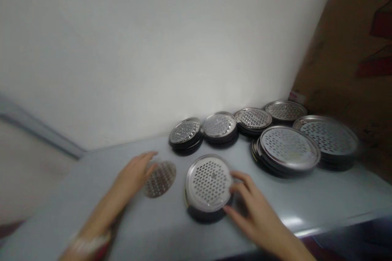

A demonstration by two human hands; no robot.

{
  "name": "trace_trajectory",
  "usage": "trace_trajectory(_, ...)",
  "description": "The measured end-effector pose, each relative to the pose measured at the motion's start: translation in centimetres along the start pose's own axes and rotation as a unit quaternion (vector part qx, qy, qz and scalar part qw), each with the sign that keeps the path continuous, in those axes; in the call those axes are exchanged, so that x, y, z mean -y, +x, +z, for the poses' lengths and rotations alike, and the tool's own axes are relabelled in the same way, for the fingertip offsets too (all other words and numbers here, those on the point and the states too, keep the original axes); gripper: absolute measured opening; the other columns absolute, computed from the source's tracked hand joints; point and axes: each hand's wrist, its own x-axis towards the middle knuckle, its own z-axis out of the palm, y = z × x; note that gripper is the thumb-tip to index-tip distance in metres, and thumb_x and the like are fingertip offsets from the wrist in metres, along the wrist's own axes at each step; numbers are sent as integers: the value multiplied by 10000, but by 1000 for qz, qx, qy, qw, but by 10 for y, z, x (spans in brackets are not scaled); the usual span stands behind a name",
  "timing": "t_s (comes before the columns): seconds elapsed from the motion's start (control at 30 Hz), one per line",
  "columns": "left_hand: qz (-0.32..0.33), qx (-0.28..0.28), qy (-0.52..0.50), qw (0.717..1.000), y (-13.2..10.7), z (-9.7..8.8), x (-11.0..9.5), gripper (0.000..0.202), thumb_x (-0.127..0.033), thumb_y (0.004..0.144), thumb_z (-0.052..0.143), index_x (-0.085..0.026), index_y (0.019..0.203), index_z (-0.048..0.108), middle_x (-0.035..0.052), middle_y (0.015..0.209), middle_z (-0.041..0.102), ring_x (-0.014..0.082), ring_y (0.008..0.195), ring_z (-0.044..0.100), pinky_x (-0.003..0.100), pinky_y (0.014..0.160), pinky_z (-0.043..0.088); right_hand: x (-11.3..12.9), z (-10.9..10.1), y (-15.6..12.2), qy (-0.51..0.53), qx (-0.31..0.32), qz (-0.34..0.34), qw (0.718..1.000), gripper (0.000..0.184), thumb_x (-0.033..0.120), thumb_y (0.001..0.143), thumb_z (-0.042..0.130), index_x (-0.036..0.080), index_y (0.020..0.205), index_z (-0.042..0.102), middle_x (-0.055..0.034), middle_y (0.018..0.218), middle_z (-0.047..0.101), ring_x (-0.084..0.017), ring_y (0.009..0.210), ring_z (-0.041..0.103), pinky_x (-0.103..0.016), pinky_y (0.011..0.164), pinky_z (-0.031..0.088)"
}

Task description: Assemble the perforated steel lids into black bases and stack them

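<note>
Left hand (133, 175) beside perforated disc (160, 179), right hand (254, 208) gripping steel stack (208, 183)

The lone perforated steel disc (160, 179) is blurred.

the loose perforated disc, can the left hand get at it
Probably yes: the left hand sits right beside the loose perforated steel disc, its fingers at the disc's edge, with nothing between them.

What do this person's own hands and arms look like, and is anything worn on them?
The left hand and right hand are bare, with no gloves. Neither forearm shows a sleeve within the frame. A pale band circles the left wrist, probably a bracelet, though blur hides its detail. The right forearm shows nothing worn.
</note>
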Motion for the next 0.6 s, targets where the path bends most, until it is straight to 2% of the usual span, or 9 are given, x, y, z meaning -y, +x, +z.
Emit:
trace_trajectory(0.17,-48,-1,-9,999,47,3,23,419,-330,857,495,-120,1185,647,171,1247,689,316,1190,609,406,1065,425,-4,3,-1,-4,-24,-16,1000,169,295,922,636,238,1064,563,-131,1394,518,-255,1242,601,-357,1006,533)
trace_trajectory(0.27,-61,18,-20,998,59,10,24,307,-295,805,547,-141,1034,683,133,1045,747,277,993,672,354,924,499,-7,5,-1,-11,-33,-26,999,157,314,922,645,243,1042,572,-124,1369,550,-251,1223,619,-342,989,546)
trace_trajectory(0.37,-66,22,-27,997,60,12,19,211,-248,802,534,-152,918,682,102,909,750,245,864,677,334,840,512,-10,6,-2,-22,-38,-37,998,166,346,923,653,247,1036,583,-118,1351,575,-250,1207,635,-332,971,560)
trace_trajectory(0.5,-57,-5,-33,998,45,4,-6,219,-243,860,492,-145,926,677,139,979,739,265,927,664,378,895,490,-14,8,-2,-34,-58,-60,996,176,366,922,663,243,1028,595,-123,1316,609,-242,1165,669,-306,938,579)
trace_trajectory(0.6,-21,-35,-82,996,15,-5,-48,279,-312,944,435,-175,984,674,129,1044,727,270,987,649,406,930,485,-17,10,0,-47,-78,-88,992,180,376,915,672,241,1020,614,-121,1275,643,-241,1121,696,-286,908,593)
